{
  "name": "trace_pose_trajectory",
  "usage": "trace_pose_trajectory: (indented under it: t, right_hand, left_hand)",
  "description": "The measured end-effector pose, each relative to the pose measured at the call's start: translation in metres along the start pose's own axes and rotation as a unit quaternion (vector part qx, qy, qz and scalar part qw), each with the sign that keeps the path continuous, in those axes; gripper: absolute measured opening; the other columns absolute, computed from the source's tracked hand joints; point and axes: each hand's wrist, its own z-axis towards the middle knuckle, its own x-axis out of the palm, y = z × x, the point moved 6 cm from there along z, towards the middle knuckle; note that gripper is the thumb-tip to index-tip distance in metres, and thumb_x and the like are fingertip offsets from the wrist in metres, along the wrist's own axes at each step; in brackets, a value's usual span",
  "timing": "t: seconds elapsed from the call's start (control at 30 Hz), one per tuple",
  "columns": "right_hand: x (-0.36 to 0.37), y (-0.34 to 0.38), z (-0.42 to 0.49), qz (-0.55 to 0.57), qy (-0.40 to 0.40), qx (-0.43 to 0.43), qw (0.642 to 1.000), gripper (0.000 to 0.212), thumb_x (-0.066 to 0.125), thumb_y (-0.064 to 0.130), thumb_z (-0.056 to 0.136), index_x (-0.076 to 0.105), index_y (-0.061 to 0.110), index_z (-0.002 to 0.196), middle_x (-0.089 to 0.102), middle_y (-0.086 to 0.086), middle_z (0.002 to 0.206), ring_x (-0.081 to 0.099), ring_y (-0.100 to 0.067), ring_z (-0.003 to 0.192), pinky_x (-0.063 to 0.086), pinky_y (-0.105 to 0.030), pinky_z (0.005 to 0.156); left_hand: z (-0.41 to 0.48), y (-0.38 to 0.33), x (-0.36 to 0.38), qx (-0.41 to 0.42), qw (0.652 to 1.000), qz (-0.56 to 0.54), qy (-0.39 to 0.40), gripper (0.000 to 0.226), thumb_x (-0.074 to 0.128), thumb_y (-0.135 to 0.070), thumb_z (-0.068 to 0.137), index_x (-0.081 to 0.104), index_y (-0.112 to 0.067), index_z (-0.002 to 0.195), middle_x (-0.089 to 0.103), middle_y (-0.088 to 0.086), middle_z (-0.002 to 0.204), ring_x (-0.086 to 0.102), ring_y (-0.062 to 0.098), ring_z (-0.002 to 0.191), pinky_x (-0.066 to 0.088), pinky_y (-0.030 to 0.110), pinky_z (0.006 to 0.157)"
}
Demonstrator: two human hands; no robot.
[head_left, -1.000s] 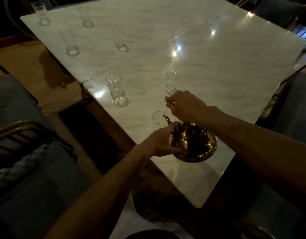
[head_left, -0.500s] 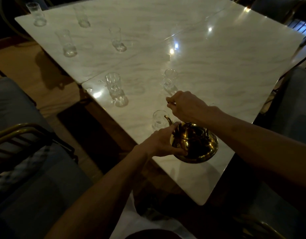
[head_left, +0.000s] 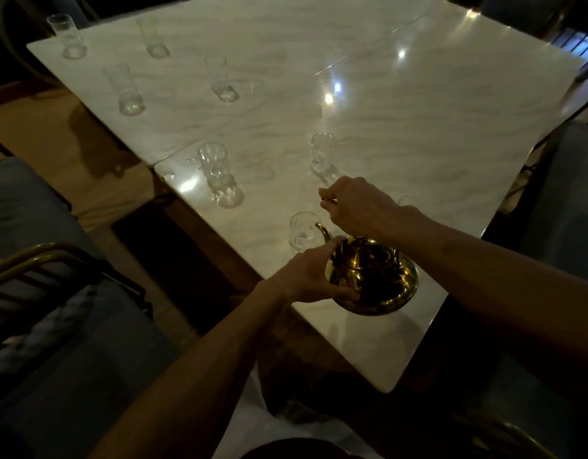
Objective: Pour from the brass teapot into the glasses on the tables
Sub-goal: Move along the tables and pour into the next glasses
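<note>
The brass teapot point(head_left: 373, 281) hangs tilted over the near corner of the marble table point(head_left: 418, 127), its spout over the rim of the nearest glass point(head_left: 302, 230). My right hand point(head_left: 355, 203) is closed around the teapot's handle above the pot. My left hand point(head_left: 311, 276) cups the pot's left side. Two more clear glasses stand further out on this table: one glass point(head_left: 216, 170) at the left edge, another glass point(head_left: 320, 152) beyond my right hand. A rim of a further glass point(head_left: 406, 200) peeks out behind my right wrist.
A second marble table point(head_left: 193, 120) joins at the far left with several empty glasses, such as a tall glass point(head_left: 127, 91). A chair with a brass frame point(head_left: 38, 263) stands at my left. Dark chairs point(head_left: 564, 200) flank the right side.
The teapot and both hands have held almost still over the nearest glass; only the head view has shifted slightly.
</note>
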Motion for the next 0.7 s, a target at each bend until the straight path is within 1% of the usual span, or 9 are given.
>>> trace_pose_trajectory:
  t: [0.13,0.23,0.27,0.33,0.4,0.47,0.6,0.7]
  right_hand:
    - [-0.002,-0.005,-0.002,-0.001,-0.008,0.003,1.0,0.028,0.052,0.019,0.098,0.066,0.006,0.119,0.069,-0.013,0.114,0.067,-0.022,0.096,0.043,-0.021,0.073]
    - [0.0,-0.008,-0.004,-0.006,-0.002,0.001,1.0,0.029,0.052,0.019,0.098,0.065,0.007,0.122,0.068,-0.012,0.117,0.066,-0.021,0.098,0.042,-0.02,0.074]
    - [0.001,-0.009,-0.004,-0.004,0.001,-0.002,1.0,0.03,0.051,0.019,0.099,0.064,0.008,0.123,0.067,-0.012,0.118,0.066,-0.02,0.096,0.042,-0.019,0.075]
    - [0.0,-0.011,-0.005,-0.002,0.003,-0.011,1.0,0.029,0.051,0.019,0.098,0.065,0.008,0.121,0.068,-0.013,0.115,0.063,-0.016,0.084,0.044,-0.021,0.073]
    - [-0.001,-0.014,-0.005,-0.004,0.005,-0.016,1.0,0.027,0.051,0.019,0.098,0.066,0.008,0.118,0.069,-0.013,0.111,0.06,-0.013,0.078,0.047,-0.023,0.07]
    - [-0.003,-0.017,-0.005,-0.007,0.004,-0.012,1.0,0.026,0.05,0.02,0.098,0.066,0.009,0.116,0.069,-0.013,0.108,0.061,-0.014,0.078,0.049,-0.025,0.071]
    - [-0.006,-0.018,-0.008,-0.01,0.004,-0.004,1.0,0.026,0.05,0.02,0.099,0.066,0.01,0.115,0.068,-0.012,0.107,0.062,-0.015,0.079,0.048,-0.025,0.07]
    - [-0.007,-0.017,-0.01,-0.001,0.003,0.001,1.0,0.027,0.05,0.022,0.099,0.066,0.011,0.118,0.068,-0.012,0.11,0.065,-0.019,0.087,0.046,-0.025,0.072]
  left_hand:
    - [0.002,-0.003,0.004,-0.002,1.0,0.005,0.001,0.111,0.084,-0.048,0.072,0.015,-0.026,0.157,0.046,0.002,0.151,0.042,0.023,0.138,0.038,0.047,0.113]
    - [0.003,-0.007,0.007,0.002,1.0,0.005,-0.007,0.11,0.085,-0.044,0.072,0.017,-0.024,0.157,0.047,0.003,0.15,0.044,0.023,0.138,0.038,0.044,0.113]
    - [0.003,-0.008,0.008,0.002,1.0,0.002,-0.009,0.11,0.085,-0.044,0.072,0.017,-0.024,0.157,0.047,0.003,0.15,0.044,0.022,0.137,0.038,0.042,0.113]
    - [0.002,-0.01,0.01,0.001,1.0,0.0,-0.014,0.109,0.085,-0.043,0.072,0.018,-0.025,0.157,0.047,0.002,0.15,0.044,0.022,0.137,0.038,0.04,0.113]
    - [0.001,-0.012,0.009,0.002,1.0,0.0,-0.016,0.11,0.085,-0.044,0.072,0.018,-0.025,0.157,0.046,0.002,0.151,0.044,0.023,0.137,0.038,0.042,0.113]
    - [0.001,-0.016,0.008,0.007,1.0,0.006,-0.016,0.11,0.085,-0.045,0.072,0.018,-0.025,0.157,0.046,0.003,0.151,0.045,0.023,0.137,0.039,0.043,0.113]
    - [0.001,-0.023,0.007,0.016,1.0,0.017,-0.018,0.108,0.085,-0.044,0.073,0.019,-0.025,0.156,0.05,0.002,0.148,0.047,0.021,0.135,0.039,0.036,0.11]
    - [-0.001,-0.024,0.006,0.027,0.999,0.022,-0.02,0.108,0.084,-0.046,0.073,0.019,-0.026,0.156,0.051,0.001,0.147,0.048,0.02,0.135,0.041,0.04,0.111]
